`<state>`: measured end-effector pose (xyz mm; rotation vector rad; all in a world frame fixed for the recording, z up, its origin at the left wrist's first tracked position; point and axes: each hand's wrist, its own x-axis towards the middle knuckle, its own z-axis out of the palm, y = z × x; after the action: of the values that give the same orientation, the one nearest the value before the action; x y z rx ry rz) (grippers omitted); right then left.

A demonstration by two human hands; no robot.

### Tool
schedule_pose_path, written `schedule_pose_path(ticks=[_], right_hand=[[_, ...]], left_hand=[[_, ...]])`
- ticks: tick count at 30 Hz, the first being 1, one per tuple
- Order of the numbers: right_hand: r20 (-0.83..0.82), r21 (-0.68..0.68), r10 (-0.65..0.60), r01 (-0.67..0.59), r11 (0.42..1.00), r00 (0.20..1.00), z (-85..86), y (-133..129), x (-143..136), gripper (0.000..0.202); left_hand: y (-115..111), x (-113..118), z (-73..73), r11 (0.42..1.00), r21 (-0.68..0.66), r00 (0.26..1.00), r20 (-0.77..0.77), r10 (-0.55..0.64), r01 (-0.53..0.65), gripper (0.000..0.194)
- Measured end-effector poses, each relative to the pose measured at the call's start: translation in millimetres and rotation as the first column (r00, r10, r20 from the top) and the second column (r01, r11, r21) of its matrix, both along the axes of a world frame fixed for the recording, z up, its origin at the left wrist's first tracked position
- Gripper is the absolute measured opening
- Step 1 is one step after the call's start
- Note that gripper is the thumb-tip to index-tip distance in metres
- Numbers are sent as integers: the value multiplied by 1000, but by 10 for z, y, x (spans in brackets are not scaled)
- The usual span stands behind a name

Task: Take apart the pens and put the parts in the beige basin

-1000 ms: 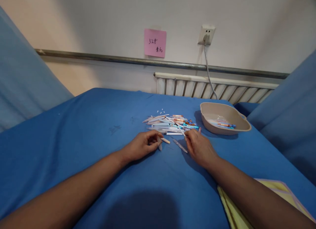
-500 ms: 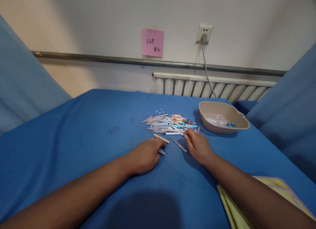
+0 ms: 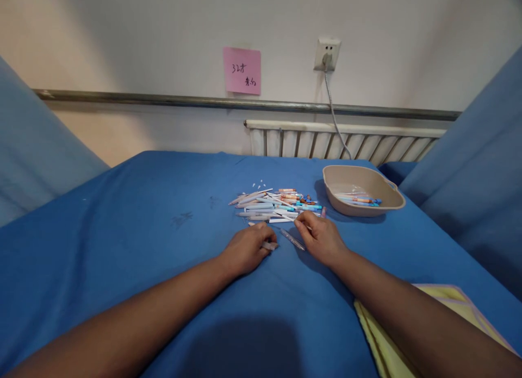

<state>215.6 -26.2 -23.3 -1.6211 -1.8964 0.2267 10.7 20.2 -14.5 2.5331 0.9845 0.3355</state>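
Note:
A heap of pen parts [image 3: 261, 206], mostly white, pale and clear barrels with some blue and orange pieces, lies on the blue cloth. My left hand [image 3: 247, 250] is closed at the heap's near edge, with a pale pen barrel [image 3: 269, 246] in its curled fingers. At the heap's front right, my right hand [image 3: 322, 237] pinches the end of what looks like a thin white stick; its fingers partly hide it. Between the hands lies a clear pen barrel [image 3: 292, 239], touched by neither.
A beige basin [image 3: 391, 204] holding several pens stands at the right. The blue cloth [image 3: 171, 291] covers the table, and a folded yellow cloth [image 3: 377, 329] lies under my right forearm. Behind are a radiator [image 3: 302, 141], a metal rail [image 3: 163, 99] and a plugged-in cable [image 3: 332, 109].
My left hand has moved slightly up toward the heap and now covers most of the peach pen barrel beside it. My right hand stays at the heap's edge. The view has shifted a little.

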Motion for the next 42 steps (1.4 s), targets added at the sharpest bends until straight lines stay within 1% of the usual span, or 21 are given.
schedule_pose_path(ticks=[2, 4, 6, 8, 10, 12, 15, 18, 26, 30, 34, 37, 42], right_hand=[[-16, -1, 32, -32, 999, 999, -2, -13, 2, 17], [-38, 12, 75, -75, 997, 996, 4, -35, 9, 16], [-59, 32, 112, -110, 993, 992, 15, -61, 19, 15], [-75, 55, 141, -137, 989, 987, 30, -84, 27, 15], [-90, 77, 175, -169, 983, 980, 45, -99, 31, 15], [-106, 88, 212, -204, 975, 971, 54, -106, 31, 15], [-110, 83, 242, -234, 969, 964, 54, -108, 30, 15], [-99, 81, 250, -243, 967, 963, 47, -108, 32, 16], [-82, 53, 274, -270, 961, 958, 60, -114, 28, 16], [-75, 61, 279, -275, 959, 957, 61, -120, 32, 15], [-77, 103, 263, -255, 961, 962, 45, -120, 44, 15], [-82, 122, 289, -279, 953, 954, 29, -114, 51, 13], [-74, 113, 314, -304, 946, 947, 17, -104, 48, 12]], left_hand=[[-1, -1, 9, 1000, -5, 999, 38, 3, -3, 8], [5, -19, 16, 999, -41, 991, 130, 25, -20, 8], [24, -50, 18, 988, -152, 963, 262, 67, -27, 10], [56, -89, 16, 950, -312, 919, 367, 142, -22, 15], [90, -125, 13, 893, -450, 879, 418, 228, -17, 19], [115, -148, 11, 845, -535, 841, 451, 297, -11, 21], [128, -156, 9, 799, -601, 796, 488, 358, 10, 23], [124, -150, 7, 782, -623, 774, 501, 386, 13, 24], [123, -157, 4, 778, -628, 783, 498, 371, 31, 24], [119, -154, 9, 786, -617, 786, 501, 363, 30, 23], [117, -151, 10, 794, -607, 781, 502, 372, 12, 22], [120, -152, 11, 799, -602, 786, 496, 368, 5, 23], [124, -156, 3, 811, -585, 802, 486, 347, 4, 22]])
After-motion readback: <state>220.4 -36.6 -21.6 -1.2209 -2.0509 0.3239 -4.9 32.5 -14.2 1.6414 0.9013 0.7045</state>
